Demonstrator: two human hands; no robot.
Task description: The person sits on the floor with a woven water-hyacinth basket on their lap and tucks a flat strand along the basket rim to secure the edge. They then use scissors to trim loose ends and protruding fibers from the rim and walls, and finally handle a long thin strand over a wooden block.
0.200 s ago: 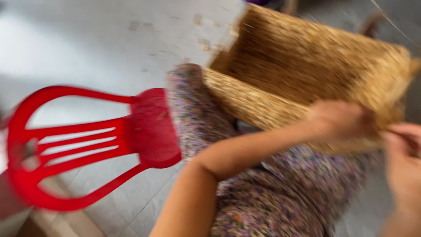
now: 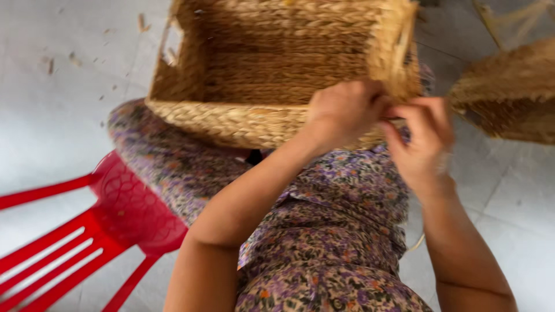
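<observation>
Both hands — left hand [image 2: 346,111], right hand [image 2: 420,140] — pinch the woven basket's [image 2: 254,75] near rim.

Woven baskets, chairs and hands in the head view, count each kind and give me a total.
Woven straw baskets: 2, the rectangular basket on the lap and a second basket at the right edge
Red plastic chair: 1
Hands: 2, the left hand and right hand, both at the rectangular basket's near corner
Total: 5
</observation>
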